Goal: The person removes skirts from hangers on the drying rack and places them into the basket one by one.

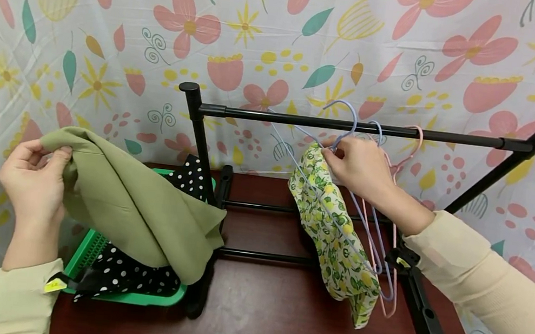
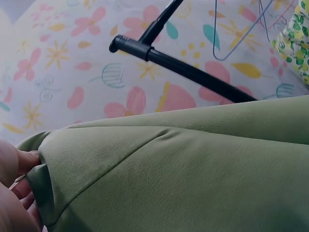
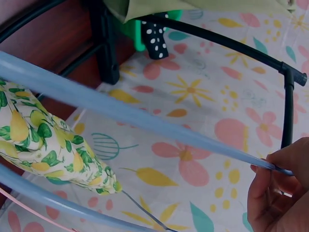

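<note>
Nearest in the head view, at lower right, a cream sleeve (image 1: 480, 282) leading up to the right hand (image 1: 363, 163). Pinched there close to its hook, a bare blue hanger (image 1: 354, 123) at the black rack's top bar (image 1: 272, 117); cannot tell whether resting on it. Just behind, lemon-print cloth (image 1: 330, 222) at a slant; to its right, a pink hanger (image 1: 418, 142). At left, gripped between thumb and fingers of the left hand (image 1: 33, 183), green cloth (image 1: 132, 196), slanting down in front of a green basket (image 1: 131, 298) with dotted cloth (image 1: 133, 275) inside. Below, a brown table (image 1: 256, 318); behind, a flowered curtain (image 1: 247, 29).

In the left wrist view, green cloth across the lower half, edge pinched at far left.

In the right wrist view, blue hanger between thumb and fingertips at lower right, lemon-print cloth at left.
</note>
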The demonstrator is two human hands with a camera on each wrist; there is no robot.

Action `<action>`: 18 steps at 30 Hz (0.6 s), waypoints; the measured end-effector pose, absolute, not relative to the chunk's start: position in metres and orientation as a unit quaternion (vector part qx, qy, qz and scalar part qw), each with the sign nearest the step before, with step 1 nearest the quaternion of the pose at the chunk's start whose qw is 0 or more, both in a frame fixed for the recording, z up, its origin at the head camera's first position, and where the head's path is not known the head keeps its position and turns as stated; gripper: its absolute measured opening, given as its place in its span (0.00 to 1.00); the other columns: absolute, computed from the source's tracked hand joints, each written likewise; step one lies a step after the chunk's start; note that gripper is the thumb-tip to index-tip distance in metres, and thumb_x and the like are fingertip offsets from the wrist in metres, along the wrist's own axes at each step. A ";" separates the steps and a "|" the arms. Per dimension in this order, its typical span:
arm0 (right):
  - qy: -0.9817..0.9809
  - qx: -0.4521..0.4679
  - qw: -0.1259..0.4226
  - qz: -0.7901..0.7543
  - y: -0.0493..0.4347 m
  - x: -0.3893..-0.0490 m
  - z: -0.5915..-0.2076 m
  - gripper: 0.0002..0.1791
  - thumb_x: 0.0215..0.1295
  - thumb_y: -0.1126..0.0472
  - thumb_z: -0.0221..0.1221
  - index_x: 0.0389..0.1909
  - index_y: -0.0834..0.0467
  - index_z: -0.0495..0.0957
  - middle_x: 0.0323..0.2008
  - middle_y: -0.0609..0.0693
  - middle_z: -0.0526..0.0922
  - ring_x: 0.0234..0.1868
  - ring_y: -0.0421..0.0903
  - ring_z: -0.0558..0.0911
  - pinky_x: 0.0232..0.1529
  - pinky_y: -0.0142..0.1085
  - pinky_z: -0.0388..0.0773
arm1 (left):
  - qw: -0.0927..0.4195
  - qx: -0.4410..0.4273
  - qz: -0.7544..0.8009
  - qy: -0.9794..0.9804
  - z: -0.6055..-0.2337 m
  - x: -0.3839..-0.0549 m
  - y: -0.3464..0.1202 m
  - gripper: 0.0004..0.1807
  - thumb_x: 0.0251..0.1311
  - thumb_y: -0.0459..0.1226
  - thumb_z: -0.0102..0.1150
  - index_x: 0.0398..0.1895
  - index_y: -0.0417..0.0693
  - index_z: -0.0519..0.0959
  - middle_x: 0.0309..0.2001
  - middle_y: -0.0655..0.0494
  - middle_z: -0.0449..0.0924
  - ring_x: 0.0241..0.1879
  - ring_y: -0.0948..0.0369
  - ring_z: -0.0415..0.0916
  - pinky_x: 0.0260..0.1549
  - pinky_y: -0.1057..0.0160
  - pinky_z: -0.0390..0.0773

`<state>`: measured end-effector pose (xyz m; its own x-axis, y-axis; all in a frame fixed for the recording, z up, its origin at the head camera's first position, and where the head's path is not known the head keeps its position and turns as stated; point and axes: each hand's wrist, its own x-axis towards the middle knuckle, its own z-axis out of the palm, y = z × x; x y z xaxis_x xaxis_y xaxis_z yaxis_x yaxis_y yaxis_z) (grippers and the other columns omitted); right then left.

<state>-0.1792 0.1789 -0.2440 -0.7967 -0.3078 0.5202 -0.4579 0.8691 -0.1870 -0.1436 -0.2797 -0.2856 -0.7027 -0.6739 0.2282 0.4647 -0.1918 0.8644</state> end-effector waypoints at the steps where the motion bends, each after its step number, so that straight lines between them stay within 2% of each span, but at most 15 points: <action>1: -0.935 0.209 0.243 0.153 0.179 -0.179 -0.243 0.10 0.62 0.59 0.56 0.27 0.59 0.83 0.03 0.45 0.59 0.06 0.39 0.52 0.09 0.31 0.48 | 0.373 0.106 -0.765 -0.514 -0.286 -0.143 -0.282 0.09 0.43 0.21 0.65 0.30 0.33 0.78 0.28 0.49 0.76 0.25 0.60 0.72 0.25 0.73 0.74; 3: -0.935 0.214 0.238 0.151 0.179 -0.180 -0.242 0.10 0.63 0.60 0.56 0.38 0.57 0.84 0.03 0.45 0.60 0.06 0.39 0.52 0.09 0.31 0.48 | 0.373 0.116 -0.768 -0.507 -0.286 -0.143 -0.286 0.09 0.43 0.20 0.64 0.30 0.33 0.78 0.28 0.48 0.76 0.26 0.60 0.72 0.25 0.73 0.75; 6: -0.937 0.212 0.236 0.145 0.180 -0.181 -0.239 0.09 0.62 0.60 0.56 0.33 0.58 0.84 0.04 0.45 0.62 0.07 0.39 0.54 0.10 0.31 0.49 | 0.379 0.123 -0.758 -0.516 -0.287 -0.143 -0.289 0.09 0.45 0.20 0.62 0.31 0.35 0.78 0.29 0.49 0.76 0.26 0.61 0.71 0.26 0.73 0.74; 8: -0.939 0.210 0.234 0.139 0.181 -0.181 -0.237 0.11 0.62 0.60 0.56 0.24 0.59 0.81 0.05 0.46 0.61 0.08 0.40 0.54 0.11 0.32 0.50 | 0.384 0.125 -0.746 -0.531 -0.287 -0.144 -0.292 0.08 0.47 0.21 0.61 0.31 0.36 0.79 0.29 0.50 0.75 0.27 0.61 0.70 0.27 0.74 0.74; 11: -0.940 0.211 0.228 0.141 0.182 -0.180 -0.233 0.09 0.62 0.60 0.57 0.28 0.59 0.83 0.05 0.46 0.63 0.07 0.40 0.56 0.11 0.32 0.51 | 0.387 0.129 -0.733 -0.545 -0.287 -0.146 -0.296 0.08 0.48 0.22 0.61 0.32 0.38 0.79 0.30 0.50 0.75 0.28 0.62 0.71 0.30 0.74 0.74; 13: -0.941 0.213 0.219 0.143 0.183 -0.179 -0.231 0.09 0.62 0.60 0.56 0.30 0.59 0.83 0.06 0.47 0.67 0.07 0.40 0.56 0.10 0.32 0.51 | 0.388 0.139 -0.725 -0.552 -0.286 -0.146 -0.299 0.08 0.49 0.23 0.61 0.33 0.40 0.80 0.31 0.51 0.75 0.30 0.63 0.72 0.33 0.73 0.75; 15: -0.941 0.217 0.209 0.153 0.184 -0.178 -0.228 0.09 0.63 0.60 0.56 0.37 0.58 0.84 0.10 0.50 0.75 0.06 0.40 0.56 0.09 0.31 0.51 | 0.390 0.149 -0.718 -0.557 -0.286 -0.147 -0.302 0.09 0.49 0.24 0.62 0.33 0.40 0.80 0.31 0.52 0.76 0.31 0.63 0.73 0.38 0.72 0.75; 18: -0.942 0.219 0.202 0.153 0.185 -0.175 -0.224 0.10 0.63 0.61 0.56 0.34 0.60 0.84 0.19 0.52 0.82 0.07 0.40 0.57 0.10 0.31 0.52 | 0.394 0.163 -0.706 -0.565 -0.284 -0.148 -0.306 0.09 0.49 0.24 0.62 0.35 0.40 0.81 0.31 0.53 0.76 0.32 0.64 0.73 0.40 0.71 0.74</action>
<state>-0.1755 0.1847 -0.2238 -0.8228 -0.3511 0.4470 -0.4747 0.8570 -0.2006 -0.1475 -0.3061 -0.2844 -0.6362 -0.7410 0.2149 0.3727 -0.0513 0.9265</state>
